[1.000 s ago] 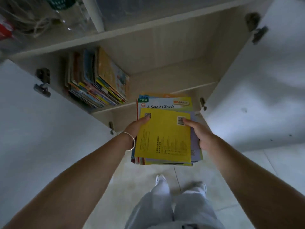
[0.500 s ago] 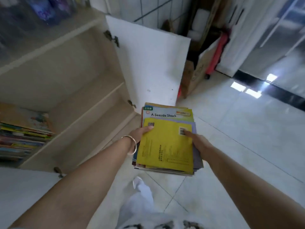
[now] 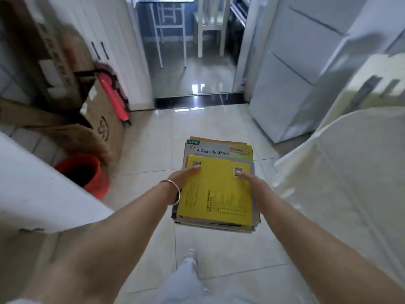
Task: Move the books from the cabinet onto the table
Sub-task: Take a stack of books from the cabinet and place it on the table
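Head view, left hand and right hand gripping book stack above tiled floor

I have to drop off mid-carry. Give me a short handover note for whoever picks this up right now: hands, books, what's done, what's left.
Left hand: grips the left edge of the book stack, thumb on the yellow top cover.
Right hand: grips the right edge, thumb on top.
Books: one stack carried above the tiled floor, facing the doorway; a white-covered surface, possibly the table, lies to the right.
Done: this stack is out of the cabinet.
Left: set it on the table; the cabinet is out of view, so check it for more books.
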